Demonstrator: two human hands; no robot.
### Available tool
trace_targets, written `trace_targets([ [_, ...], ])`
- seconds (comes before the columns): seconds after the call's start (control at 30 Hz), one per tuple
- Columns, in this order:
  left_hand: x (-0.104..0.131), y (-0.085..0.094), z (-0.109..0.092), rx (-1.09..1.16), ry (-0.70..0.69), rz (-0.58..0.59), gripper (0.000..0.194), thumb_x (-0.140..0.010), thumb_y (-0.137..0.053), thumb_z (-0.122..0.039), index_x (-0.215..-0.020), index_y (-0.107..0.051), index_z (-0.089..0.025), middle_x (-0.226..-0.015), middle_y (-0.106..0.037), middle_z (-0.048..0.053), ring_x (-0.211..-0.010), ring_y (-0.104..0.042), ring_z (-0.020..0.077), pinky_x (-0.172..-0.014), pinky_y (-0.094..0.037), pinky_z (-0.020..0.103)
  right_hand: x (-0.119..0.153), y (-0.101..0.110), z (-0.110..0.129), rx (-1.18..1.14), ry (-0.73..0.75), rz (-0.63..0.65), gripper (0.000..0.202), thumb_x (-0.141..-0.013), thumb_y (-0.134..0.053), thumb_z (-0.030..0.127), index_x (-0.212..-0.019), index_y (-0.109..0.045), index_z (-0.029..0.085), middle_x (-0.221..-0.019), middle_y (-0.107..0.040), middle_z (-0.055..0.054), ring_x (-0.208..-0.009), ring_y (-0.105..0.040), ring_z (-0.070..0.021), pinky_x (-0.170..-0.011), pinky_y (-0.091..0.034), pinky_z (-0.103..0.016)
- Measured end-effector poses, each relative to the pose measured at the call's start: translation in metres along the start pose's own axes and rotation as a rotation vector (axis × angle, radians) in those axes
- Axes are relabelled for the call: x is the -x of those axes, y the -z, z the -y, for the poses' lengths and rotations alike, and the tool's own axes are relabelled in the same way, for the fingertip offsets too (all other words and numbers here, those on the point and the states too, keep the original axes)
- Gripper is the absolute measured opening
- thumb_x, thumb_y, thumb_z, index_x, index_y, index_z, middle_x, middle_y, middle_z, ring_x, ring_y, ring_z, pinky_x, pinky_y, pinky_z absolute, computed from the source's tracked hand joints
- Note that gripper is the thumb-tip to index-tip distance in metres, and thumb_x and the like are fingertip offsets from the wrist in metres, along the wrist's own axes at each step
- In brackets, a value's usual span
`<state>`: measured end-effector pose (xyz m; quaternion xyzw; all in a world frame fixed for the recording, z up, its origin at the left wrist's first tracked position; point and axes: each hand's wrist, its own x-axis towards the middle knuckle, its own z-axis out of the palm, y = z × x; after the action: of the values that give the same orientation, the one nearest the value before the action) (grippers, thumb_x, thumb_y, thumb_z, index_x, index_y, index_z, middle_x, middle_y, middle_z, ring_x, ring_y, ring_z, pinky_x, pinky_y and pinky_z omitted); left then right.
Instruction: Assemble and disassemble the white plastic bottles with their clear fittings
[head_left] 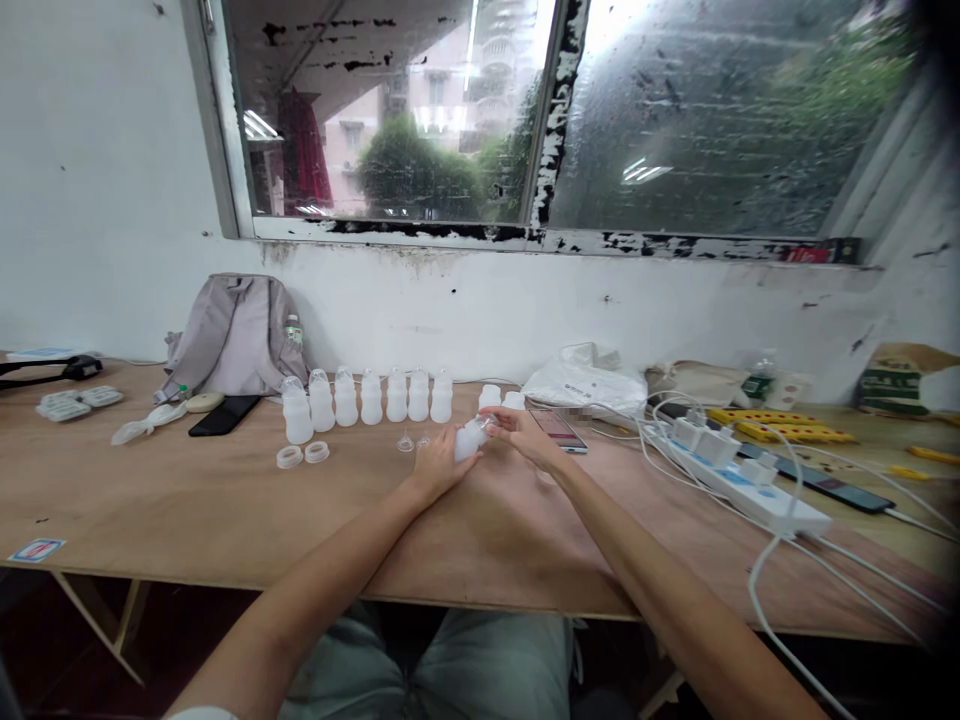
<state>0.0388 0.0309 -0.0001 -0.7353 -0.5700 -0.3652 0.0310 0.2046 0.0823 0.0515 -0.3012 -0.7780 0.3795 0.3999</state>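
My left hand [436, 464] is wrapped round the body of a frosted white baby bottle [469, 442], which tilts to the right above the table. At its clear top, the fingers of my right hand [517, 433] close on the cap. Beyond my hands stand two more white bottles [490, 394], partly hidden by my right hand. Two clear bottle nipples [405, 441] lie just left of my left hand, one partly covered by it. Farther left, a row of several capped baby bottles [371, 398] stands upright, with two white collar rings [289, 457] in front.
A grey backpack [236, 335] leans on the wall at left, a black phone [225, 415] before it. Right of my hands lie another phone [559, 432], a white plastic bag [589, 378], and a power strip [742, 487] with trailing cables. The wooden table's front edge [480, 601] runs above my lap.
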Motion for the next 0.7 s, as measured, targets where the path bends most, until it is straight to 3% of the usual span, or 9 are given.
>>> trace_targets([
  [0.17,0.000,0.002,0.004,0.052,-0.078,-0.009,0.057,-0.078,-0.044,-0.053,-0.120,-0.034,-0.017,-0.115,-0.052,0.010,-0.102,-0.052,0.0233,-0.082,-0.042,0.033,-0.004,-0.004,0.014,0.182,0.030,-0.026,0.036,-0.067,-0.060,0.036,-0.099,-0.061,0.020,-0.094,-0.063,-0.005,-0.077,-0.058,-0.0180,-0.073,-0.045,-0.032],
  [0.3,-0.002,0.027,0.015,-0.008,-0.216,-0.045,0.052,-0.083,-0.039,-0.047,-0.125,-0.030,-0.017,-0.124,-0.044,0.012,-0.115,-0.041,0.0230,-0.094,-0.032,0.037,-0.021,0.003,0.016,0.383,0.045,-0.139,0.035,-0.068,-0.060,0.032,-0.101,-0.061,0.020,-0.082,-0.064,-0.004,-0.071,-0.058,-0.0170,-0.069,-0.044,-0.030],
  [0.43,-0.004,0.072,0.054,-0.112,-0.216,-0.097,0.044,-0.084,-0.040,-0.041,-0.120,-0.038,-0.018,-0.120,-0.047,0.011,-0.112,-0.041,0.0232,-0.093,-0.033,0.037,-0.053,0.015,0.010,0.641,0.037,-0.323,0.041,-0.067,-0.062,0.028,-0.107,-0.053,0.019,-0.085,-0.062,-0.004,-0.076,-0.056,-0.0168,-0.071,-0.042,-0.029],
  [0.53,0.000,0.098,0.091,-0.168,-0.156,-0.067,0.029,-0.084,-0.041,-0.036,-0.104,-0.051,-0.018,-0.102,-0.055,0.008,-0.100,-0.049,0.0222,-0.087,-0.037,0.036,-0.078,0.015,0.003,0.834,-0.004,-0.307,0.037,-0.069,-0.060,0.027,-0.105,-0.052,0.018,-0.091,-0.061,-0.006,-0.084,-0.054,-0.0184,-0.073,-0.040,-0.030],
  [0.63,0.009,0.106,0.115,-0.204,-0.089,-0.047,0.023,-0.083,-0.042,-0.032,-0.096,-0.054,-0.017,-0.095,-0.058,0.007,-0.094,-0.051,0.0218,-0.084,-0.039,0.035,-0.098,0.007,-0.004,0.997,-0.031,-0.266,0.034,-0.073,-0.058,0.029,-0.105,-0.051,0.019,-0.092,-0.061,-0.007,-0.092,-0.051,-0.0217,-0.079,-0.035,-0.034],
  [0.7,0.014,0.101,0.120,-0.216,-0.054,-0.032,0.023,-0.083,-0.043,-0.031,-0.096,-0.055,-0.017,-0.096,-0.058,0.007,-0.094,-0.050,0.0215,-0.084,-0.038,0.035,-0.107,0.000,-0.009,1.049,-0.032,-0.257,0.032,-0.074,-0.057,0.029,-0.104,-0.052,0.020,-0.094,-0.061,-0.008,-0.096,-0.048,-0.0239,-0.081,-0.033,-0.037],
])
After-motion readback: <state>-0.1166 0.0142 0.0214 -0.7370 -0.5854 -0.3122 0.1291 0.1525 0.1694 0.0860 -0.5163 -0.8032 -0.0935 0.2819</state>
